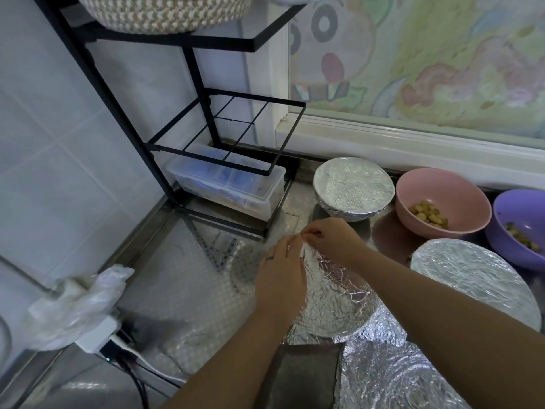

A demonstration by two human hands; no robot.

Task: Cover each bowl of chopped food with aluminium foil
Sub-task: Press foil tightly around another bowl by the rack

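A foil-wrapped bowl (336, 302) sits in the middle of the counter under my hands. My left hand (280, 276) curls round its far left rim and pinches the foil edge. My right hand (327, 240) pinches the same foil edge from the right, fingertips meeting my left. A foil-covered bowl (354, 190) stands behind, and another (472, 278) to the right. An uncovered pink bowl (442, 202) holds chopped yellow pieces. An uncovered purple bowl (519, 225) at the right edge holds chopped bits. A loose foil sheet (392, 376) lies at the front.
A black wire rack (224, 134) stands at the back left over a clear plastic box (227, 187). A white power strip with crumpled plastic (76, 305) lies at the left. A window sill (413, 143) runs behind the bowls.
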